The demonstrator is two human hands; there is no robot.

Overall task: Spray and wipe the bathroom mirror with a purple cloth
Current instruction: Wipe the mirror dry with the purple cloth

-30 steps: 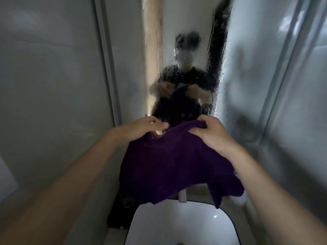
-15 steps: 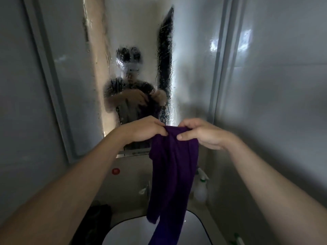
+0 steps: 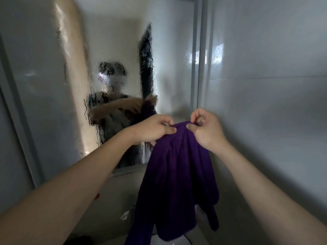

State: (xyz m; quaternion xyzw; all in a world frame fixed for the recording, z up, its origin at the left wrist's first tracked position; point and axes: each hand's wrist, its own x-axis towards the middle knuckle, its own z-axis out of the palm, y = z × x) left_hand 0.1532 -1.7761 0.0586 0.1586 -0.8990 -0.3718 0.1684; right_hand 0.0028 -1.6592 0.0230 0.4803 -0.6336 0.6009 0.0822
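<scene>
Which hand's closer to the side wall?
Right. The right hand pinches the purple cloth next to the side wall; the left hand grips it farther off, in front of the mirror.

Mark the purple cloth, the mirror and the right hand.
purple cloth (image 3: 177,183): head view, middle of the hanging fabric.
mirror (image 3: 168,68): head view, glass near its right edge.
right hand (image 3: 207,129): head view, middle of the hand pinching the cloth's top.

We see a glossy grey tiled wall (image 3: 269,82) on our right, a small red mark (image 3: 97,195) low on the wall ahead, and a shiny metal fitting (image 3: 126,214) just below it.
</scene>
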